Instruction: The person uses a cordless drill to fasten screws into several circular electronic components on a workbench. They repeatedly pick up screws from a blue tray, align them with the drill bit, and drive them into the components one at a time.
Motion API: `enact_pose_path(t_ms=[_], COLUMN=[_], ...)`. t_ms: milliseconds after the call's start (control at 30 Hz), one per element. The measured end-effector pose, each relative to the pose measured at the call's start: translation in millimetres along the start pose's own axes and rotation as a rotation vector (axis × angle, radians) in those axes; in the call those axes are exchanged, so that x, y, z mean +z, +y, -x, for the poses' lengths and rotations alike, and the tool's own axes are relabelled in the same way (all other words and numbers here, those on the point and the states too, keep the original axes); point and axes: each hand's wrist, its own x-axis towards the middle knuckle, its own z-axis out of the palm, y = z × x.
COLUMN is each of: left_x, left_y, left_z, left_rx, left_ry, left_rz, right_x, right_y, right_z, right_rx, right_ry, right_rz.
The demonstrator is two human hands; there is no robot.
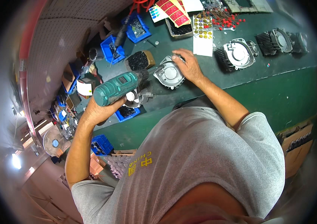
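On the green tabletop (278, 93), just ahead of the person's chest, a round silver metal housing cover (169, 74) lies flat, and the right hand (189, 66) rests over its far right edge with fingers curled down onto the rim, pressing or gripping it (how tightly cannot be told from above). The left hand (100, 108) is wrapped fully closed around the handle of a teal cordless drill (119, 86), whose dark nose points right toward the cover and ends just beside its left edge. Near the drill stands a small box of black parts (139, 59), with blue bins (110, 46) of small hardware farther back. To the right, well apart from the hands, a row of finned motor housings (237, 54) sits on the tabletop, and behind them lie sheets of red stickers (173, 9) and yellow stickers (202, 27).
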Motion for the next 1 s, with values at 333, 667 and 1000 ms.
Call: enact_pose_path(t_ms=[333,667,1000], left_x=[-22,-15,-11], left_y=[14,24,34], left_z=[-23,-24,-32], left_rx=[0.058,-0.017,0.005], left_ry=[-0.114,-0.128,-0.097], left_rz=[-0.059,-0.125,-0.125], right_x=[-1,2,2], right_y=[3,8,8], right_z=[0,0,-1], right_rx=[-0.044,-0.063,-0.093], right_ry=[-0.029,-0.015,0.001], right_rz=[-0.013,-0.001,-0.029])
